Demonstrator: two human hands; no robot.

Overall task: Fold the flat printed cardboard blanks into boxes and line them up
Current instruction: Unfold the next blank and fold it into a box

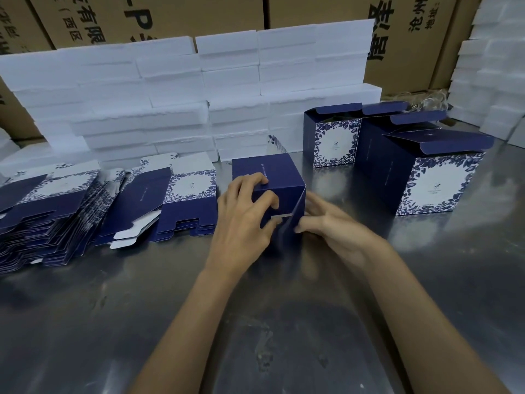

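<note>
The half-folded navy box (268, 191) sits mid-desk, left hand (241, 223) curled in a grip on its near face, right hand (332, 223) pinching a loose flap (292, 220). If the flap misses its slot (barely visible), the bottom could buckle or spring open.

We look down on a dull grey metal worktop (85, 322), scuffed and faintly reflecting soft overhead light. Along its far edge stands a wall of stacked white foam blocks (170, 89), several rows high. Behind them rise large brown cardboard cartons (326, 8) printed with black Chinese characters. More white foam pieces (494, 66) are piled at the right edge.
</note>
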